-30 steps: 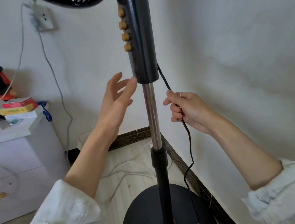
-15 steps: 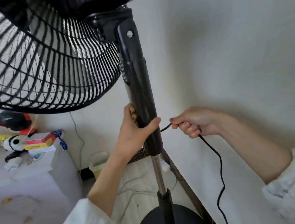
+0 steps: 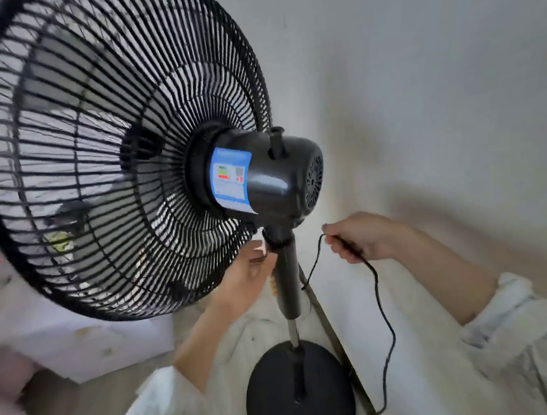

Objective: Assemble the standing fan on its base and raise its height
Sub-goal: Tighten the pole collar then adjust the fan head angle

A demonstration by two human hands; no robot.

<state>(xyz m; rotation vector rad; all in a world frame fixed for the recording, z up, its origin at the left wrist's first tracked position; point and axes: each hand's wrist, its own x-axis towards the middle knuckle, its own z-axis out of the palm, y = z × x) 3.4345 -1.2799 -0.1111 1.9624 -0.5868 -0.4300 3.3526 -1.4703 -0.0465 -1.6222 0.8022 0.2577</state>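
Fan (image 3: 120, 150) stands upright on its round base (image 3: 300, 411) on the floor by the wall, so assembly looks done and the height step is in hand. Left hand (image 3: 250, 279) grips the black column (image 3: 289, 274) just under the motor, while the right hand (image 3: 355, 238), apart from it, pinches the cord (image 3: 381, 314). Next, I judge, comes a steady upward pull with the cord held clear.

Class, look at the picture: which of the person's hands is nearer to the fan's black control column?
The left hand is nearer: it touches the control column from the left side. The right hand is apart from it, off to the right, pinching the power cord.
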